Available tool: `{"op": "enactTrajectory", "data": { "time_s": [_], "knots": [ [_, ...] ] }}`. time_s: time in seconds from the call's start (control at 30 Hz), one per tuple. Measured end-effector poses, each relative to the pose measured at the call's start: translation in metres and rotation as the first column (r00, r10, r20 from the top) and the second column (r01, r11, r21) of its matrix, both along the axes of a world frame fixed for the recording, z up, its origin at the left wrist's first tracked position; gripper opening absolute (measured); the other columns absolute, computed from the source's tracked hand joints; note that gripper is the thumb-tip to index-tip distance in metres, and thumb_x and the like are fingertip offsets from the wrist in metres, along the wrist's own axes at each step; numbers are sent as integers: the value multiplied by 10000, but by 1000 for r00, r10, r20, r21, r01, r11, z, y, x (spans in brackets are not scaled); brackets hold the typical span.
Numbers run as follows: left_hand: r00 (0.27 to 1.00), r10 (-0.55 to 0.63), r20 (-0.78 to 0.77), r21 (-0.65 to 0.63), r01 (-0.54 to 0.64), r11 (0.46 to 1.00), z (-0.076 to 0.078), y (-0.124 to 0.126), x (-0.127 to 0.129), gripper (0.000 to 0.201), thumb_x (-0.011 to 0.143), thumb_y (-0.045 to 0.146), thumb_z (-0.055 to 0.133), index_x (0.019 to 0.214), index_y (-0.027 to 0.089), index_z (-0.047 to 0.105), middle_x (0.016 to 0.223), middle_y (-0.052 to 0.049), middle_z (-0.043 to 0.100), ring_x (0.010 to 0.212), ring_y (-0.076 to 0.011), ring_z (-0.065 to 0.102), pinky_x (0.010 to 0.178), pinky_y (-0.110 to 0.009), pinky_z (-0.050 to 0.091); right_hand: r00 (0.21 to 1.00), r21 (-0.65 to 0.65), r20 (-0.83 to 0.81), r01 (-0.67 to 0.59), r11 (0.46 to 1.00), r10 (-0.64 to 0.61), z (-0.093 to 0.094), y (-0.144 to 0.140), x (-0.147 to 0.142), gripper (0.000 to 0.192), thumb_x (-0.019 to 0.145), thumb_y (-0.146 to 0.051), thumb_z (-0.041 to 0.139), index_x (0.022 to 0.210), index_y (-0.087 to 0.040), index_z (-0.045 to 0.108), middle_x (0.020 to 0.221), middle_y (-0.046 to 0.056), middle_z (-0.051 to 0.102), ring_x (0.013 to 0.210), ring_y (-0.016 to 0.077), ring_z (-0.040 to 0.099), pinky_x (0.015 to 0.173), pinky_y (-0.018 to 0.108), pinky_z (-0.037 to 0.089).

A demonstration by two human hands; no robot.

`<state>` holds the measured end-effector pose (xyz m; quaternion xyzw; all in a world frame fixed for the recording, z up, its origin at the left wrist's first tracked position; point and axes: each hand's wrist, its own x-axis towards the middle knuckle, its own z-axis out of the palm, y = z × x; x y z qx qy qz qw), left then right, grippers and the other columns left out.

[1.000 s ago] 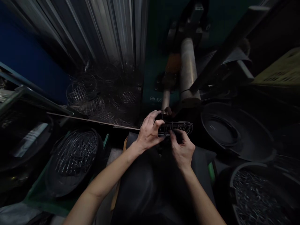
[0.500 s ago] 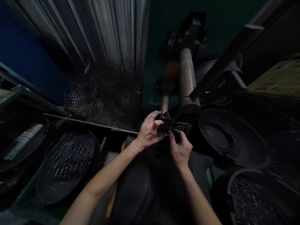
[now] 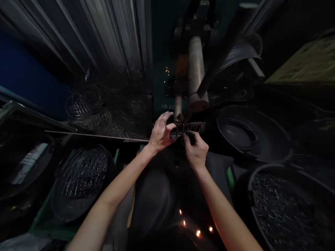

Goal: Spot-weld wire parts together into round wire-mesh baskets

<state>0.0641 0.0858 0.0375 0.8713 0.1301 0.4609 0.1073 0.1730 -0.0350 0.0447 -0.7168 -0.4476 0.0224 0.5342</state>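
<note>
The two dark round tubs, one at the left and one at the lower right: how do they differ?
The dark round tub at the left holds looped wire rings, while the dark round tub at the lower right holds a heap of short straight wire bits. The left tub sits tilted toward the camera; the right one is cut off by the picture's edge. Both are dark, round and full of metal wire.

Both hands [image 3: 178, 139] grip wire basket [image 3: 188, 127]; sparks [image 3: 195, 227] below.
</note>
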Motion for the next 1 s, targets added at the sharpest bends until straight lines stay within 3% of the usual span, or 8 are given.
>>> {"op": "enactTrajectory", "data": {
  "time_s": [0.27, 0.4, 0.5, 0.57, 0.63, 0.77, 0.9, 1.0],
  "knots": [
    [997, -58, -49, -67, 55, 996, 9, -8, -7, 545, 646, 206, 740, 1068, 226, 395, 1355, -141, 395, 1298, -304, 384, 995, -515, 422, 958, -16, 153, 248, 969, -243, 37, -73, 53, 334, 842, -435, 611, 1044, -176, 669, 1005, 77, 675, 929, 228, 634, 867, 384, 495],
    [945, -269, -185, -86, 257, 962, 21, -38, -47, 475, 707, 168, 697, 1080, 266, 420, 1414, -106, 363, 1344, -285, 348, 1008, -515, 424, 941, -226, 150, 331, 916, -303, 58, -120, 80, 361, 847, -489, 580, 1071, -220, 668, 1062, 76, 664, 996, 278, 620, 914, 450, 476],
    [922, -334, -196, -114, 317, 942, 23, -60, -92, 444, 791, 219, 639, 1177, 297, 435, 1433, -84, 375, 1371, -271, 327, 1045, -489, 410, 966, -399, 131, 259, 880, -225, 58, -135, 93, 317, 856, -470, 560, 1056, -251, 670, 1086, 56, 662, 1040, 281, 604, 947, 457, 452],
    [920, -312, -239, -158, 280, 947, 17, -70, -124, 529, 817, 257, 608, 1296, 293, 386, 1385, -95, 445, 1361, -266, 354, 1055, -467, 410, 992, -520, 63, 125, 845, -109, 44, -131, 96, 277, 837, -434, 580, 1009, -244, 684, 1044, 49, 678, 999, 274, 619, 930, 445, 459],
    [915, -272, -299, -134, 242, 961, 5, -78, -155, 626, 817, 251, 594, 1372, 309, 310, 1339, -84, 492, 1346, -261, 384, 1053, -457, 419, 998, -657, -58, -45, 753, 9, 23, -117, 92, 274, 823, -398, 593, 1008, -221, 691, 1029, 53, 687, 946, 268, 632, 902, 424, 470],
    [923, -168, -347, 108, 217, 970, -24, -90, -206, 629, 808, 181, 580, 1323, 429, 318, 1350, 5, 468, 1356, -230, 375, 1081, -467, 397, 964, -778, -212, -266, 570, 160, -25, -80, 67, 300, 835, -376, 580, 1058, -212, 693, 1059, 58, 685, 993, 281, 623, 908, 393, 464],
    [936, 21, -351, 224, 62, 973, -43, -106, -235, 573, 782, 111, 616, 1221, 411, 402, 1429, 12, 366, 1361, -245, 366, 1056, -509, 413, 895, -745, -365, -447, 495, 258, -67, -58, 41, 299, 873, -372, 528, 1063, -216, 697, 1101, 47, 674, 1067, 258, 601, 952, 367, 440],
    [944, 146, -297, 104, -121, 987, -46, -121, -242, 538, 789, 116, 621, 1210, 366, 396, 1432, -35, 358, 1351, -261, 376, 1024, -536, 427, 845, -687, -472, -531, 496, 250, -91, -56, 31, 278, 856, -392, 552, 988, -209, 716, 1043, 44, 693, 1026, 247, 617, 936, 370, 446]
  ]
}}
